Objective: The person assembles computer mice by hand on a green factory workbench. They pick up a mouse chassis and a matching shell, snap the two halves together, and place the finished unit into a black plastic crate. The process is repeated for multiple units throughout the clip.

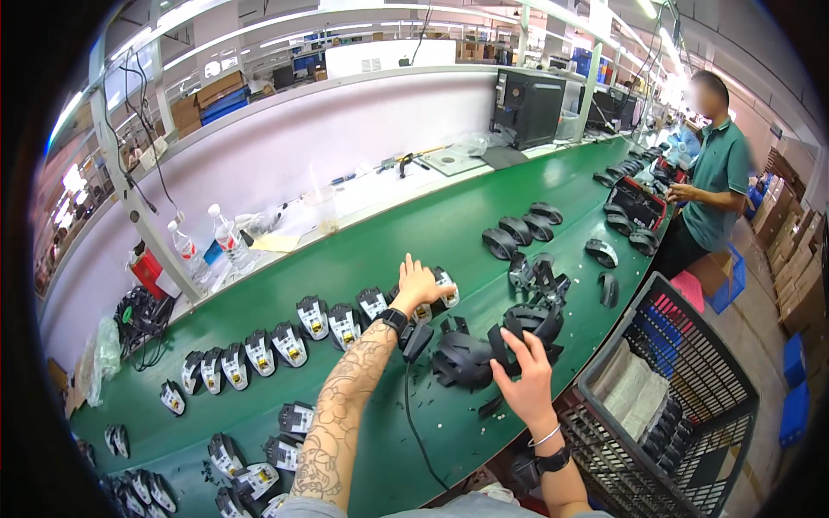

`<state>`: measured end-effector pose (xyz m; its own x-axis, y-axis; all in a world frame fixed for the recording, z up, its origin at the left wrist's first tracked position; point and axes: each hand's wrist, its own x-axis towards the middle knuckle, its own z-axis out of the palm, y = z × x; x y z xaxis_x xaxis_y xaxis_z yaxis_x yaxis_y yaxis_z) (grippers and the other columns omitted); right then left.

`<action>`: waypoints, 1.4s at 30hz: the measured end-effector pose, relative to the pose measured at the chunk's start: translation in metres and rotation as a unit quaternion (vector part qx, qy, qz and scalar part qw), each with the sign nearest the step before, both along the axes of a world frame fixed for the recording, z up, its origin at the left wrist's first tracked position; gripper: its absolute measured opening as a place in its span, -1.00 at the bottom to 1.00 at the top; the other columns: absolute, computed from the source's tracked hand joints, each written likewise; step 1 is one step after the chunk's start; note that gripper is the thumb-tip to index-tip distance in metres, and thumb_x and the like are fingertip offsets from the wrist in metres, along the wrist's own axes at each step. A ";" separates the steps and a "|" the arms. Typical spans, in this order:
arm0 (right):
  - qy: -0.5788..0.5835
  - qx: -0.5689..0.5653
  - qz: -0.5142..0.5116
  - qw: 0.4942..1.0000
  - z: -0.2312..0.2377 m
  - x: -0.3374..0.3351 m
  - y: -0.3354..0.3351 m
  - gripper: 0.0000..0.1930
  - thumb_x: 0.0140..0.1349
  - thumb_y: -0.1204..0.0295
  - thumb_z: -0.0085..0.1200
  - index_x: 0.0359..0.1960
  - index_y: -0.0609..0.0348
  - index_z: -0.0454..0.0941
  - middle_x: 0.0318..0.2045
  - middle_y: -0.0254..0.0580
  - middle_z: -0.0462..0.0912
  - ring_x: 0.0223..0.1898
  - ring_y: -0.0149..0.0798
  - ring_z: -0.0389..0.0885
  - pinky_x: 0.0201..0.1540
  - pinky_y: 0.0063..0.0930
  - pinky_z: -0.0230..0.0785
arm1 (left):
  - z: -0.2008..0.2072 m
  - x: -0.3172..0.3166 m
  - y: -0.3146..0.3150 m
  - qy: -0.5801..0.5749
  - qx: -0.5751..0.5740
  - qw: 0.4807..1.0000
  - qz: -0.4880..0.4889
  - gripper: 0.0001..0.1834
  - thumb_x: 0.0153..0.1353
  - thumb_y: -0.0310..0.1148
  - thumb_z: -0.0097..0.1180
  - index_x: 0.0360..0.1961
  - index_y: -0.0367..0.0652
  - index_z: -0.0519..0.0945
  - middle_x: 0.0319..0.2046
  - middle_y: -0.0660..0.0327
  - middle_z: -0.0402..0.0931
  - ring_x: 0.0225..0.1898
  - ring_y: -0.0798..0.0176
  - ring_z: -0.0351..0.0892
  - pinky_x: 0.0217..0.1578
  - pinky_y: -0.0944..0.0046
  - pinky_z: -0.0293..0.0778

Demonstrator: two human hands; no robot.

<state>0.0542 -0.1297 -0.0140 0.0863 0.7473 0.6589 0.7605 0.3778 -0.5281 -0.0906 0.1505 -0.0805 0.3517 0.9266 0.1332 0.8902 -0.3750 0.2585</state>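
Observation:
My left hand [418, 287] reaches over a row of half-assembled computer mice with white-and-black bases. Its fingers are apart, the thumb close to the mouse base [446, 288] at the row's right end; another mouse base [421, 312] lies partly under the palm. In my right hand [528, 380] a curved black mouse shell [503, 349] is pinched between thumb and fingers. Beside it sits a larger black mouse-shell piece [463, 357], with more black shells [534, 319] just beyond. A small black device [417, 341] with a cable lies below my left wrist.
Rows of mouse bases [288, 344] lie along the green bench [371, 233]. Black shells [515, 230] sit farther back. A black crate [721, 380] stands at the right edge. Bottles [226, 233] line the back ledge. A person in green [724, 164] works at far right.

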 end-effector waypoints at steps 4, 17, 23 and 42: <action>-0.025 -0.022 -0.022 0.999 -0.012 0.009 0.001 -0.51 0.05 0.49 0.20 0.08 0.19 0.43 0.05 0.21 0.37 0.02 0.13 0.39 0.08 -0.18 0.29 | -0.013 0.008 0.009 -0.002 -0.019 0.999 -0.030 0.17 -0.14 0.31 0.20 0.17 -0.59 0.17 0.21 -0.29 0.14 0.37 -0.26 -0.19 0.30 -0.22 -0.34; -0.045 0.010 -0.097 0.994 -0.022 0.013 0.004 -0.52 0.04 0.50 0.21 0.06 0.21 0.44 0.16 0.20 0.31 0.03 0.14 0.40 0.11 -0.17 0.27 | 0.002 0.021 0.017 -0.155 -0.094 0.983 0.016 0.24 -0.48 -0.01 0.54 0.15 -0.48 0.09 0.05 -0.35 0.28 0.19 -0.28 0.19 0.21 -0.09 0.08; 0.053 0.008 -0.056 0.997 -0.007 0.001 0.000 -0.37 -0.03 0.46 0.25 0.16 0.17 0.35 0.12 0.19 0.36 0.06 0.14 0.40 0.10 -0.19 0.30 | 0.022 -0.008 -0.029 -0.496 -0.100 0.859 -0.083 -0.12 -0.40 -0.36 0.54 -0.01 -0.28 0.27 -0.11 0.03 0.48 -0.09 0.05 0.53 -0.08 0.16 0.47; 0.044 -0.021 0.115 0.992 -0.002 -0.086 -0.005 -0.35 -0.11 0.47 0.34 0.12 0.26 0.43 0.08 0.01 0.43 0.04 -0.01 0.38 0.03 -0.26 0.34 | 0.050 -0.083 -0.239 -0.723 -0.247 0.638 -0.097 -0.34 0.10 -0.51 0.22 0.16 -0.15 0.14 0.01 0.16 0.35 0.07 0.28 0.38 0.07 0.20 0.37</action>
<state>-0.0314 -0.1351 -0.0159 -0.0328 0.7802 0.6247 0.6070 0.5121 -0.6077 -0.1740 -0.0880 -0.0309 0.3069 0.9387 0.1571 -0.4635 0.0032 0.8861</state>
